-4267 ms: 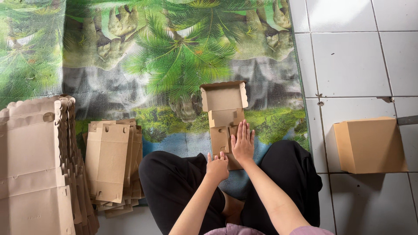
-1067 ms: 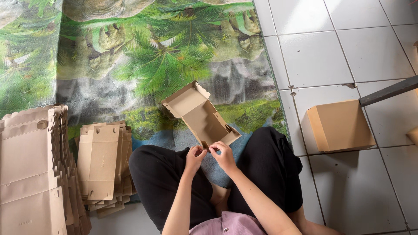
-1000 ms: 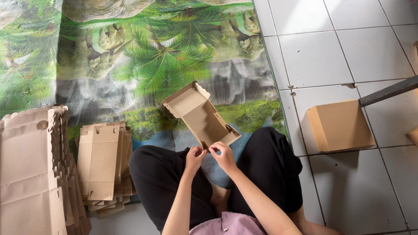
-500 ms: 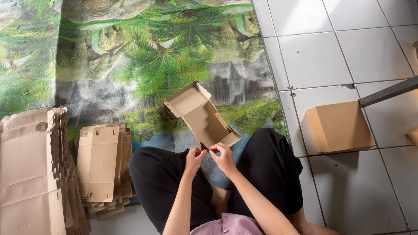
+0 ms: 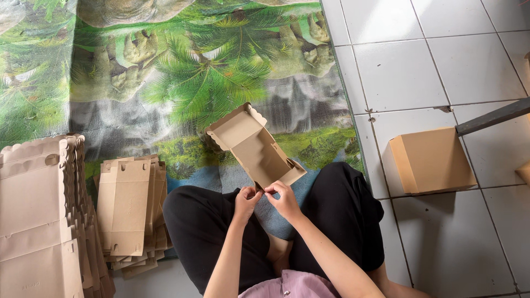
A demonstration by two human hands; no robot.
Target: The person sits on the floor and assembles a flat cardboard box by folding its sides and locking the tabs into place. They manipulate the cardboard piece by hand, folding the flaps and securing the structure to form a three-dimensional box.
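**Folding the near end of the box**

I am holding a half-formed cardboard box above my lap, its open side facing up. Its long axis is running from my hands away to the upper left, with the scalloped lid flap at the far end pointing toward the palm-print mat. My left hand and right hand are meeting at the near end; the fingers of both are pinching narrowly on that edge, thumbs on top. I am judging this to be the step of tucking the near end wall into place; the next move is calling for pressing the flap down so its tabs seat, while keeping the side walls upright.

Just beside my left knee a small stack of flat blanks is lying on the mat, and a taller pile is standing farther left. A finished closed box is sitting on the tiled floor to my right.
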